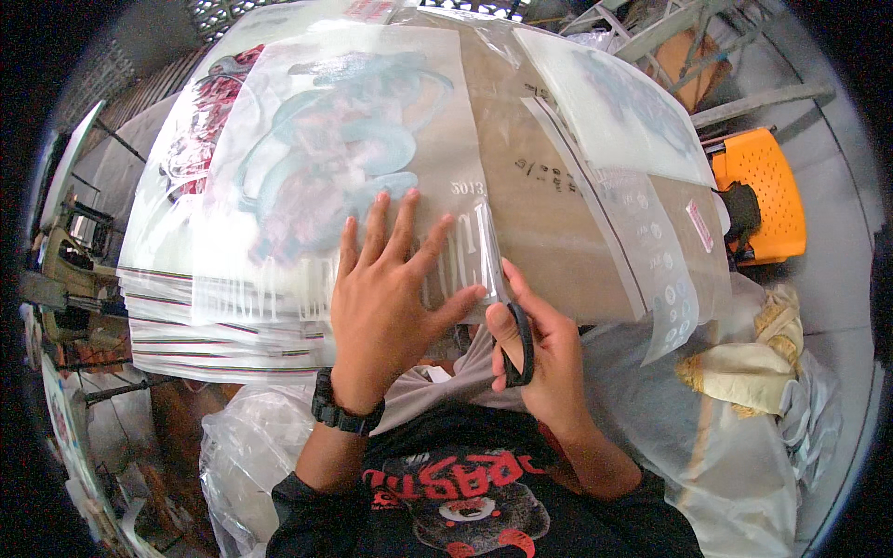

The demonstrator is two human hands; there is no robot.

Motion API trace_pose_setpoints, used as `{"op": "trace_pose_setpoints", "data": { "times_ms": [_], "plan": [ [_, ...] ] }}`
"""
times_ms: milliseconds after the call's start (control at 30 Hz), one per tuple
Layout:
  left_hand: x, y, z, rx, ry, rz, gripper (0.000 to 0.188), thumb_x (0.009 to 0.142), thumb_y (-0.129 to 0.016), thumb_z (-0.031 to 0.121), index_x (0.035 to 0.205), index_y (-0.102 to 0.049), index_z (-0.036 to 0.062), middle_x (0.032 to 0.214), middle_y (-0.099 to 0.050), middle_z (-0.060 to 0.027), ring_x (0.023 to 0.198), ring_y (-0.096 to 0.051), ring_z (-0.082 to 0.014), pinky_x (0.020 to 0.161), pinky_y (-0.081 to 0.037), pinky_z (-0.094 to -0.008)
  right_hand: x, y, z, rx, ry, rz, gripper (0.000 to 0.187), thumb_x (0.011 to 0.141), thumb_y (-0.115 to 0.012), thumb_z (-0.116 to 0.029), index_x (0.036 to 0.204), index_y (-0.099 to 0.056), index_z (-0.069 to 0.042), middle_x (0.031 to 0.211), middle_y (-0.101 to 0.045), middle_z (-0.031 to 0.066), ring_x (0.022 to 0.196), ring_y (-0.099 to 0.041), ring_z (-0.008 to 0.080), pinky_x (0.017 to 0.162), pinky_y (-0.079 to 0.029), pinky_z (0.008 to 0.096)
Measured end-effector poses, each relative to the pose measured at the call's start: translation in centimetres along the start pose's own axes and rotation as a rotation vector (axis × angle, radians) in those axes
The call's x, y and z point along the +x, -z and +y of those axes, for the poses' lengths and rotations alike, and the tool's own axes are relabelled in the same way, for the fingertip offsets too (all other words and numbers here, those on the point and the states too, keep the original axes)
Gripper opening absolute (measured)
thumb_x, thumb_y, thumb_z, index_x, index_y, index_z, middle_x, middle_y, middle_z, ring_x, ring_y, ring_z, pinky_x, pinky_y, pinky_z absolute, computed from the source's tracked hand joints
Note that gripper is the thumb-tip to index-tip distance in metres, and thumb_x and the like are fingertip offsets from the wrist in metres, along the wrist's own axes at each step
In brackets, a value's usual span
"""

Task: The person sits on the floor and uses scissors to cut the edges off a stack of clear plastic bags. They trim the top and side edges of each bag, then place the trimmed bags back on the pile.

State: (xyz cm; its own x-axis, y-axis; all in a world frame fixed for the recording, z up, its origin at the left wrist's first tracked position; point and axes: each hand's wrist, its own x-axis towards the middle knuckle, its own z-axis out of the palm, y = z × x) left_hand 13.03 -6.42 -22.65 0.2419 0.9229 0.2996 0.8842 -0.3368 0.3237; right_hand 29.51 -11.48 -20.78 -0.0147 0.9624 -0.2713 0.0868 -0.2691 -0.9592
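Observation:
My left hand (pixel 386 279) lies flat with fingers spread on a translucent plastic sheet (pixel 358 102) printed with a pale blue and pink coiling figure. My right hand (pixel 553 367) is closed round the black handle of a pair of scissors (pixel 522 346). The blades point away from me along the sheet's right edge, just beside my left thumb; whether they are parted is hard to make out. Under the sheet and to its right is a brown surface (pixel 521 205) with handwritten marks, covered in clear film.
A stack of printed sheets (pixel 219 325) is layered at the left. Another printed sheet (pixel 614 102) and a translucent strip (pixel 670 288) lie on the right. Beyond stand an orange plastic seat (pixel 765 195) and a metal frame (pixel 651 37). A cream cloth (pixel 744 377) rests at the lower right.

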Motion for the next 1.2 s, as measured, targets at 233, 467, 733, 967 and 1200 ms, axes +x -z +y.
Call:
{"op": "trace_pose_setpoints", "data": {
  "times_ms": [233, 467, 733, 967, 1200],
  "plan": [
    [-0.1, -0.3, -0.3, -0.045, -0.008, 0.04, 0.065, 0.079, -0.065, 0.055, 0.132, -0.057, 0.0182, 0.148, -0.04, -0.0137, 0.14, -0.03, -0.0348, 0.115, -0.019, -0.0502, 0.5, -0.1, -0.5, 0.019, 0.008, -0.011, 0.07, 0.091, -0.065, -0.041, 0.143, -0.039, -0.001, 0.06, -0.05, -0.0017, 0.046, -0.047, 0.0054, 0.041, -0.039, 0.023],
    [-0.1, -0.3, -0.3, -0.076, -0.004, 0.042, 0.063, 0.079, -0.065, 0.054, 0.13, -0.059, 0.0173, 0.147, -0.042, -0.0141, 0.14, -0.031, -0.0353, 0.115, -0.019, -0.0504, 1.0, -0.5, -0.6, -0.005, 0.042, 0.039, 0.064, 0.095, -0.06, -0.037, 0.141, -0.041, 0.001, 0.059, -0.047, -0.0025, 0.047, -0.045, 0.0047, 0.038, -0.038, 0.0221],
    [0.0, -0.4, -0.3, -0.074, 0.0, 0.041, 0.064, 0.079, -0.066, 0.053, 0.131, -0.059, 0.0173, 0.147, -0.042, -0.014, 0.14, -0.03, -0.0351, 0.115, -0.018, -0.0501, 1.8, 0.2, -0.6, -0.014, 0.033, -0.03, 0.066, 0.094, -0.062, -0.037, 0.143, -0.038, -0.001, 0.061, -0.054, 0.0014, 0.044, -0.05, 0.0085, 0.04, -0.04, 0.0256],
    [0.0, -0.2, -0.2, -0.07, 0.003, 0.03, 0.065, 0.079, -0.065, 0.056, 0.132, -0.058, 0.0173, 0.147, -0.041, -0.0139, 0.14, -0.03, -0.0354, 0.115, -0.018, -0.0505, 2.4, 0.1, -1.4, -0.053, 0.047, -0.017, 0.065, 0.094, -0.062, -0.036, 0.141, -0.04, 0.002, 0.056, -0.049, -0.0014, 0.045, -0.047, 0.0057, 0.039, -0.04, 0.0224],
    [0.1, -0.2, -0.2, -0.068, 0.001, 0.023, 0.065, 0.079, -0.065, 0.056, 0.132, -0.058, 0.0176, 0.147, -0.04, -0.0136, 0.14, -0.029, -0.0351, 0.115, -0.018, -0.0503, 3.6, -0.1, -2.8, -0.081, 0.03, -0.029, 0.067, 0.093, -0.063, -0.04, 0.14, -0.042, 0.003, 0.055, -0.049, -0.0014, 0.044, -0.047, 0.0056, 0.041, -0.039, 0.0219]
  ]
}}
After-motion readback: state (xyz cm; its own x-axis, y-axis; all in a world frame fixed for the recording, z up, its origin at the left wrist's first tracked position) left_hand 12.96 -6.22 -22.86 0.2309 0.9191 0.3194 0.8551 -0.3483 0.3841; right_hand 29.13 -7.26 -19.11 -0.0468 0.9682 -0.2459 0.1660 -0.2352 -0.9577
